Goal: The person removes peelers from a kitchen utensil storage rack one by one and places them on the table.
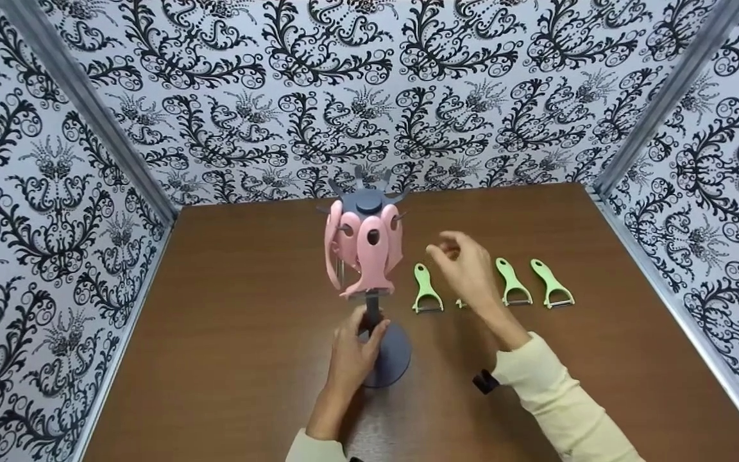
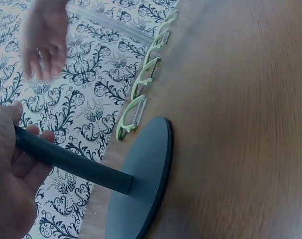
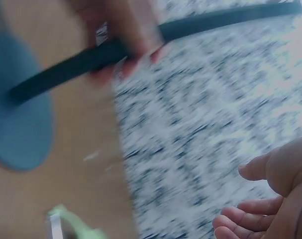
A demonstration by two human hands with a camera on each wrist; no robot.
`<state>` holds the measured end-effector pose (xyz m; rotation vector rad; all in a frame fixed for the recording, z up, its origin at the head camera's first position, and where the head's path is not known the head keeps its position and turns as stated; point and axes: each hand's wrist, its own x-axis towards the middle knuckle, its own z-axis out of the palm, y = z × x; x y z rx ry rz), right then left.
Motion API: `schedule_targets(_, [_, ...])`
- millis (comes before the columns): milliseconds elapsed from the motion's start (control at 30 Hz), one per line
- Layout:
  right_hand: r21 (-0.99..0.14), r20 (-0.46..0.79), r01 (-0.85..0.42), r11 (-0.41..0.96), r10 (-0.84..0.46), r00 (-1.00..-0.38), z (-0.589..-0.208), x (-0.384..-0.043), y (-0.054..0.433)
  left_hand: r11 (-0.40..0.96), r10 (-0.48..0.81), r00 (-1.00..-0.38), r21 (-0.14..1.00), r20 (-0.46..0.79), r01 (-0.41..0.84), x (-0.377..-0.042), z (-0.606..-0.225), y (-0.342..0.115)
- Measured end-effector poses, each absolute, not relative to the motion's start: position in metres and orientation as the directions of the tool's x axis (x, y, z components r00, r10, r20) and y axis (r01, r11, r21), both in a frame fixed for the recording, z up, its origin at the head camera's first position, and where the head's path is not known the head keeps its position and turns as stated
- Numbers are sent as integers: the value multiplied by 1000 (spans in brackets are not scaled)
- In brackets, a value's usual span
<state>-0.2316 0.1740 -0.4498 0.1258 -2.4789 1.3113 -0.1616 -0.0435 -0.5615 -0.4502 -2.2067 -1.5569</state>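
My left hand (image 1: 349, 354) grips the dark post of a grey utensil stand (image 1: 394, 359), whose round base rests on the table. Several pink peelers (image 1: 373, 256) hang by their handle holes from the hooks around the top. To the right of the stand, my right hand (image 1: 467, 268) is in the air over a row of green peelers, its fingers loosely bent with nothing between them. It hides most of one green peeler (image 1: 461, 303). Another green peeler (image 1: 422, 282) lies between that one and the stand.
Two more green peelers, one (image 1: 512, 282) beside my right wrist and one (image 1: 552, 282) at the row's right end, lie on the brown wooden table (image 1: 235, 308). Patterned black-and-white walls (image 1: 318, 96) with grey metal corner strips enclose the back and sides.
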Motion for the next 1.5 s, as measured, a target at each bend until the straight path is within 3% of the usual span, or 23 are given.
schedule_targets(233, [-842,439,-384,380,66,-896,-399,-198,177,268,55,-851,813,523,517,-160,-557,-44])
schedule_targets(533, [-807,558,-549,219,-24,-830,-359,-181,181,176,117,-836,817,536,549,-164,-559,-53])
schedule_targets(1500, [-704,639,-667,243,-192,-745,-319,-163,165,247,84,-864,829,497,501,-164,-558,-55])
